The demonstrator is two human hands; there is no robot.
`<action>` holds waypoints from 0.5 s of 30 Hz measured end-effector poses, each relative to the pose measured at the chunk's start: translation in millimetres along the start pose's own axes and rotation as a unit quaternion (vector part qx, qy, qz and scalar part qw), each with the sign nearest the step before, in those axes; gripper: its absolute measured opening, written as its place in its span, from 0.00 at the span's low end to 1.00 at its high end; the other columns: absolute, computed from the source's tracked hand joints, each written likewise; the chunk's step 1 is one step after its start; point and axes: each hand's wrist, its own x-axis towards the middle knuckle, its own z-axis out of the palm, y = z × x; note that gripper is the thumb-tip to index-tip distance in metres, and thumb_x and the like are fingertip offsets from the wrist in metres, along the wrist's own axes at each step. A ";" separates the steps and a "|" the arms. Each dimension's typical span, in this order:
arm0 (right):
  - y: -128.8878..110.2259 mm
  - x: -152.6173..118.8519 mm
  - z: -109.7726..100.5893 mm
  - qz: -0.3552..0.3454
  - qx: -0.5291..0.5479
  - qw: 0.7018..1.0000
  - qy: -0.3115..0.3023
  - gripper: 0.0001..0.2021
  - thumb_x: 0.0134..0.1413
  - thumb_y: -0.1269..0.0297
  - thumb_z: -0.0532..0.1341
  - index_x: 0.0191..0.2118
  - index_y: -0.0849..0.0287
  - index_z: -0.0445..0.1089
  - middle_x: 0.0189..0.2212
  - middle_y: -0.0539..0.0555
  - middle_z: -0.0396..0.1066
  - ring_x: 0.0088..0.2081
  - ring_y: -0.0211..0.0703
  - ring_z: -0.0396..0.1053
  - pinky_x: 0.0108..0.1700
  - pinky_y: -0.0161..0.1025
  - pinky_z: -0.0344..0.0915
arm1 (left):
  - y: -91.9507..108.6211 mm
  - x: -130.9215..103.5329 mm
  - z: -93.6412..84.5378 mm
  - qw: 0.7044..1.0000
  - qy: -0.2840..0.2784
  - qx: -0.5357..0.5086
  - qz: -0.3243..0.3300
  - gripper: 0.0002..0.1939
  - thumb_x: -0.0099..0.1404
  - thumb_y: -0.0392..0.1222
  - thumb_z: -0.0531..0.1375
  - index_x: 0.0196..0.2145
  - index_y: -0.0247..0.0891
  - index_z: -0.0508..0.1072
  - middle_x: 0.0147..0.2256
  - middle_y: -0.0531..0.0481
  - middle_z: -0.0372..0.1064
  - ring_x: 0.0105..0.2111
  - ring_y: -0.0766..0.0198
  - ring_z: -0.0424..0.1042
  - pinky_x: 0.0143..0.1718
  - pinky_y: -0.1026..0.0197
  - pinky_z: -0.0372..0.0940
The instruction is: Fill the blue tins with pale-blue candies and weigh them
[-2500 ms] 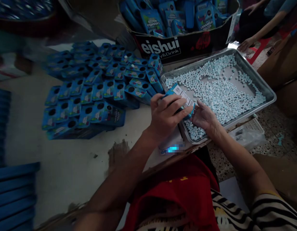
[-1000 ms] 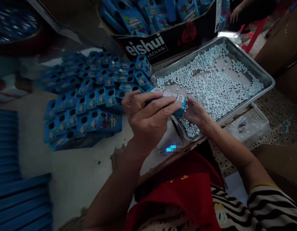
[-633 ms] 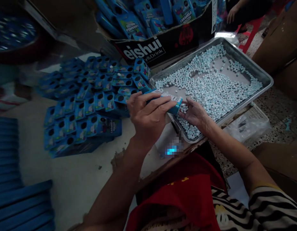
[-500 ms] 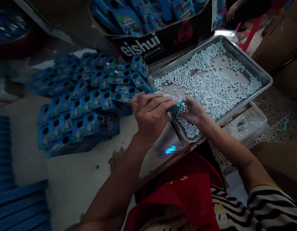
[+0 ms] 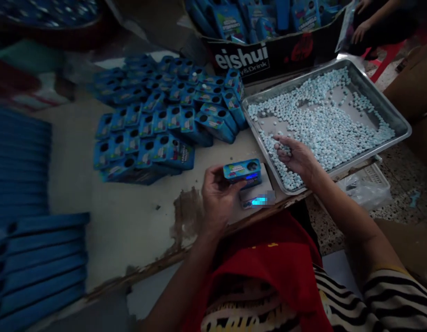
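In my left hand (image 5: 218,196) is a small blue candy box (image 5: 239,173), thumb along its near side and fingers at its left end. The box has a dark round hole near its right end and is upright on or just above a small scale (image 5: 267,183) with a lit display. My right hand (image 5: 301,161) is over the left part of a metal tray (image 5: 402,131), palm up, with a few pale blue and white candies (image 5: 285,150) in its curled fingers. Many more loose candies (image 5: 327,129) cover the tray floor.
Several rows of blue boxes (image 5: 161,122) with round holes stand left of the tray. Flat blue cartons (image 5: 43,263) are stacked at the left. Behind is a black carton (image 5: 248,55) full of blue packs. Another person's hand (image 5: 362,31) shows at top right.
The blue box has moved from the tray's edge down and left to the scale and now stands upright. My right hand has separated from it, holding candies. The whole view has shifted.
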 end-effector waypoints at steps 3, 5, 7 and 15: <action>0.5 -12.4 11.2 -0.011 -0.082 0.995 -0.047 0.09 0.73 0.75 0.63 0.37 0.62 0.75 0.27 0.50 0.73 0.22 0.29 0.60 0.21 0.22 0.54 | -7.1 -12.6 0.5 1.000 -0.015 -0.017 0.000 0.32 0.55 0.46 0.81 0.53 0.47 0.71 0.46 0.49 0.82 0.46 0.55 0.84 0.49 0.55 0.82; -1.9 -22.5 18.9 0.004 -0.121 0.990 -0.073 0.10 0.73 0.75 0.63 0.36 0.63 0.76 0.27 0.51 0.73 0.22 0.28 0.60 0.21 0.22 0.54 | -6.8 -13.0 -3.1 0.998 -0.043 -0.030 0.021 0.37 0.55 0.48 0.82 0.57 0.48 0.70 0.54 0.45 0.82 0.55 0.52 0.84 0.56 0.52 0.82; -5.9 -33.0 25.7 0.012 -0.149 0.985 -0.084 0.10 0.74 0.75 0.63 0.37 0.65 0.77 0.27 0.52 0.73 0.22 0.28 0.60 0.20 0.22 0.52 | -2.7 -12.1 -15.0 0.997 -0.062 -0.023 0.041 0.41 0.56 0.51 0.82 0.61 0.48 0.70 0.60 0.41 0.81 0.63 0.49 0.81 0.62 0.48 0.80; -11.9 -65.1 47.6 0.000 -0.314 0.937 -0.151 0.09 0.67 0.67 0.76 0.37 0.63 0.78 0.25 0.50 0.72 0.22 0.30 0.61 0.21 0.27 0.53 | 16.2 -36.0 -100.4 0.996 0.033 0.088 -0.009 0.24 0.58 0.44 0.77 0.51 0.43 0.81 0.48 0.44 0.87 0.50 0.50 0.87 0.57 0.46 0.83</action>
